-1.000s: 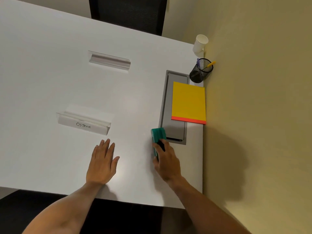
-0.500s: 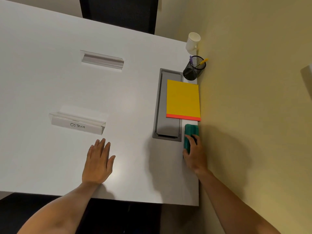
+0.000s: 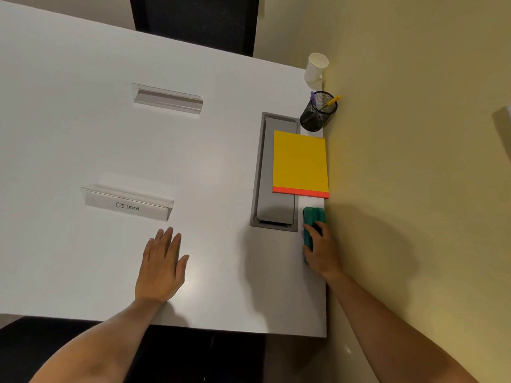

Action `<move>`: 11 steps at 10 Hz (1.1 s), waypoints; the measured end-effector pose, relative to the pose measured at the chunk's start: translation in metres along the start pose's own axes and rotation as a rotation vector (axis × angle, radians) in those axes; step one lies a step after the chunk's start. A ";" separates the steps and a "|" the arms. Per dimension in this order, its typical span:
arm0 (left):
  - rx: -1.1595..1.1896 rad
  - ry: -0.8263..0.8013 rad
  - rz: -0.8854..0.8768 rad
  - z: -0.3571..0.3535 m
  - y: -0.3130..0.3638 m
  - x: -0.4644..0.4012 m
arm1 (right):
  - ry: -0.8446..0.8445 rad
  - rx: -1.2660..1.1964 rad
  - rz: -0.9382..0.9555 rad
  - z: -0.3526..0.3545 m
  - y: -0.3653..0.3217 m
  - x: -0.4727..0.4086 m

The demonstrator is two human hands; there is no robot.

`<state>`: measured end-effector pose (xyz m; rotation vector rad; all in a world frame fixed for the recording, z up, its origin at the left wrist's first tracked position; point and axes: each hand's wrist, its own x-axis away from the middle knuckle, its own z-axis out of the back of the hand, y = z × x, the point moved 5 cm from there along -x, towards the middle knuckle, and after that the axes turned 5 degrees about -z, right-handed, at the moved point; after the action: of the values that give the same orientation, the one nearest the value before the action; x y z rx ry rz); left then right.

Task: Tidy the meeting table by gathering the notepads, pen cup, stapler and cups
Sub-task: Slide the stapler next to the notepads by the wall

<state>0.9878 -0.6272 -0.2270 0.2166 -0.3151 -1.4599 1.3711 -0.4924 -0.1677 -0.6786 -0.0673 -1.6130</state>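
Observation:
A green stapler (image 3: pixel 313 220) lies on the white table (image 3: pixel 83 120) by its right edge, just below a yellow notepad (image 3: pixel 300 161) with a red binding strip. My right hand (image 3: pixel 322 251) is closed over the stapler's near half. Beyond the notepad stands a black mesh pen cup (image 3: pixel 318 111) holding a yellow pen and a purple one. A white paper cup (image 3: pixel 316 68) sits at the far right corner. My left hand (image 3: pixel 161 269) rests flat on the table with fingers spread, holding nothing.
A grey cable hatch (image 3: pixel 266 172) is set into the table left of the notepad, which overlaps it. Two clear name-card holders (image 3: pixel 127 201) (image 3: pixel 167 98) stand mid-table, the nearer one reading "OSTRICH". A yellow wall (image 3: pixel 414 161) borders the table's right edge. A dark chair (image 3: pixel 193 20) is at the far side.
My right hand has carried the stapler from left of the hatch's near end to the right edge below the notepad, where it now rests. My left hand stayed flat.

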 end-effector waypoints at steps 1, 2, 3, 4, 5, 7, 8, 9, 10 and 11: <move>-0.012 -0.020 0.002 -0.002 -0.001 -0.001 | 0.001 0.047 -0.028 0.000 -0.004 0.000; -0.022 -0.041 0.011 -0.002 0.000 -0.001 | 0.076 0.155 -0.051 0.004 -0.012 0.004; -0.014 -0.065 0.025 0.001 0.007 0.001 | 0.133 0.175 -0.043 0.005 -0.029 0.015; -0.009 -0.085 0.058 0.004 0.014 0.004 | 0.176 0.193 -0.011 0.008 -0.045 0.029; -0.005 -0.130 0.115 0.013 0.024 0.006 | 0.235 0.117 0.083 0.003 -0.062 0.059; 0.056 -0.306 0.136 0.042 0.040 0.001 | 0.176 -0.083 0.060 0.005 -0.074 0.099; 0.076 -0.300 0.096 0.065 0.051 0.004 | 0.186 -0.148 0.133 0.013 -0.080 0.125; 0.078 -0.266 0.079 0.083 0.063 0.014 | 0.181 -0.216 0.204 0.018 -0.083 0.148; 0.041 -0.241 0.006 0.107 0.082 0.033 | 0.179 -0.278 0.258 0.018 -0.083 0.184; -0.008 -0.187 -0.075 0.136 0.101 0.060 | 0.185 -0.300 0.267 0.015 -0.085 0.222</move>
<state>1.0413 -0.6699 -0.0606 0.0864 -0.4567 -1.5592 1.2979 -0.6684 -0.0251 -0.7299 0.3925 -1.4313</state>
